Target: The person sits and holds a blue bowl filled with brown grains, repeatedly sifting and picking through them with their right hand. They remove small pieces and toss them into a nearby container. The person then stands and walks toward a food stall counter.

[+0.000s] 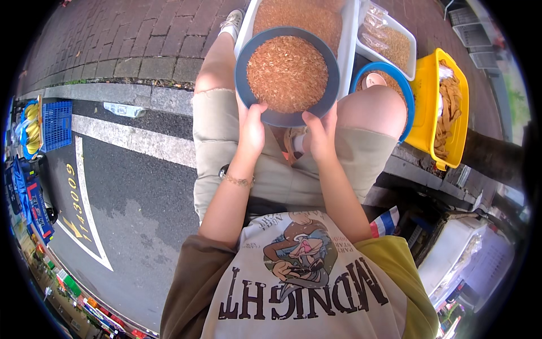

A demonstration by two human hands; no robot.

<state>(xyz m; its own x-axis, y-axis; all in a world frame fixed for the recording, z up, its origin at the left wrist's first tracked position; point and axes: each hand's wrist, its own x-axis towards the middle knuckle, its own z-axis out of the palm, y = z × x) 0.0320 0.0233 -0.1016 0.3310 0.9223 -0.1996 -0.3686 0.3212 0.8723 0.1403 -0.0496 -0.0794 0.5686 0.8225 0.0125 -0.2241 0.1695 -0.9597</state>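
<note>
A round dark blue-grey pan [243, 99] is held up over my lap, filled with small reddish-brown, grain-like pieces [288, 74]. My left hand [253, 127] grips its near left rim, thumb on top. On the near right rim, my right hand [320, 131] holds it the same way. The fingers beneath the pan are hidden. Just beyond, partly covered by the pan, stands a large white bin [349, 42] holding similar reddish-brown pieces [300, 17].
Right of the bin, a white tray [413, 51] carries plastic bags [374, 25] and tan pieces. A blue basin [410, 106] with a pale pink scoop [374, 79] sits by my right knee. Farther right is a yellow tub [423, 93] of brown strips [448, 114]. A kerb [127, 94] runs left.
</note>
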